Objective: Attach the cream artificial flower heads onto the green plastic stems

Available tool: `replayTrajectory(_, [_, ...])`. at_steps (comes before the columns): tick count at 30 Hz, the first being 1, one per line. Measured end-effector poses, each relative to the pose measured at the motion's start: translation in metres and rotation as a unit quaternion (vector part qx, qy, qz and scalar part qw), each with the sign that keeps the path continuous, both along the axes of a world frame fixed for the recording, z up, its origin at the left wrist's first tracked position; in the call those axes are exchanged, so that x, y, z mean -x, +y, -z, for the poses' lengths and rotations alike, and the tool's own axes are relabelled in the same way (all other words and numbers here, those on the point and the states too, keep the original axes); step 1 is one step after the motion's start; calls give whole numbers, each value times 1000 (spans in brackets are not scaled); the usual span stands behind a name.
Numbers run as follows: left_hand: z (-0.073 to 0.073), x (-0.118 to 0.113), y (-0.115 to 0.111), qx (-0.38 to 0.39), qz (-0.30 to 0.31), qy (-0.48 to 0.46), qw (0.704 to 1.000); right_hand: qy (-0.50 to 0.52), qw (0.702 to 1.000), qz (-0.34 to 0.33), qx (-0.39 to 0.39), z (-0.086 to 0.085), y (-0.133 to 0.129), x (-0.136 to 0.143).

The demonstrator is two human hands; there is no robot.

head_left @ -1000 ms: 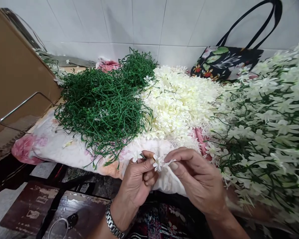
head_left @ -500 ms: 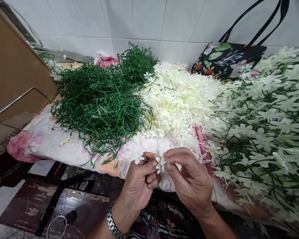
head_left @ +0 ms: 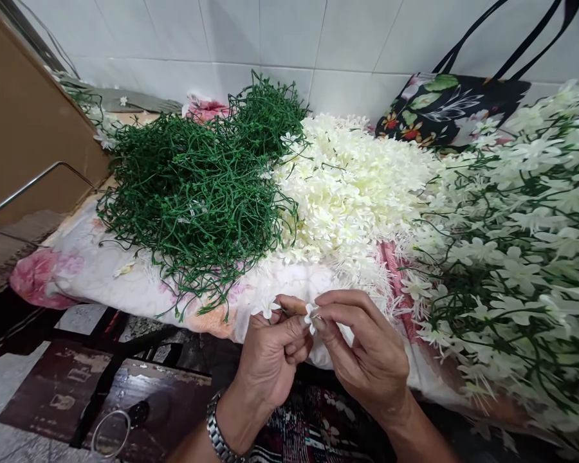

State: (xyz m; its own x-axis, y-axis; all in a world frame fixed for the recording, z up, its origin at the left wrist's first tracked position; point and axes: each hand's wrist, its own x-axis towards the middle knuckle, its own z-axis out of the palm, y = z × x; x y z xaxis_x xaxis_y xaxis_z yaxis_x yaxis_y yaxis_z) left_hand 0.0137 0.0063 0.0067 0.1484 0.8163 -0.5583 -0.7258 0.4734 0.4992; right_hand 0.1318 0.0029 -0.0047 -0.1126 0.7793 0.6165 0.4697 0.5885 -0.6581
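Observation:
Just past the near edge of the cloth, my left hand (head_left: 275,354) pinches a thin green stem that bears a white flower (head_left: 267,307) beside the thumb. My right hand (head_left: 367,350) meets it fingertip to fingertip, its thumb and forefinger closed on a small white flower (head_left: 311,317) between the two hands. Most of the stem is hidden by the fingers. Behind the hands lies a heap of loose white blossoms (head_left: 347,186). To its left is a tangled pile of bare green stems (head_left: 193,186).
White flowers on green stems (head_left: 516,270) are massed at the right. A black floral bag (head_left: 451,109) leans on the tiled wall. A cardboard box (head_left: 33,116) with a metal rod is at the left. A brown wooden board (head_left: 159,399) lies lower left.
The small flower between my hands has turned more edge-on, and my right fingertips have closed nearer around it. The view has shifted slightly.

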Motion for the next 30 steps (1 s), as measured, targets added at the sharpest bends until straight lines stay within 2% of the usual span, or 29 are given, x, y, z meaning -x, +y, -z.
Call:
replayTrajectory(4, [1, 2, -1, -31, -7, 40, 999, 8, 997, -53, 50, -6, 1, -7])
replayTrajectory(9, [3, 3, -6, -89, -23, 85, 992, -18, 994, -75, 76, -11, 1, -11])
replayTrajectory(14, [4, 6, -9, -115, 12, 91, 989, -27, 997, -46, 52, -11, -1, -12])
replayTrajectory(17, [6, 10, -10, -150, 50, 87, 984, -33, 996, -17, 76, -7, -2, -16])
replayTrajectory(20, [10, 14, -11, -174, 58, 147, 972, -7, 993, -2, 122, -5, -3, -21])
replayTrajectory(24, [11, 15, -12, -208, 69, 237, 946, 23, 988, -24, 148, -11, -3, -20])
replayTrajectory(30, [2, 15, -13, -231, 80, 252, 936, 1, 993, -51, 104, -26, -3, -12])
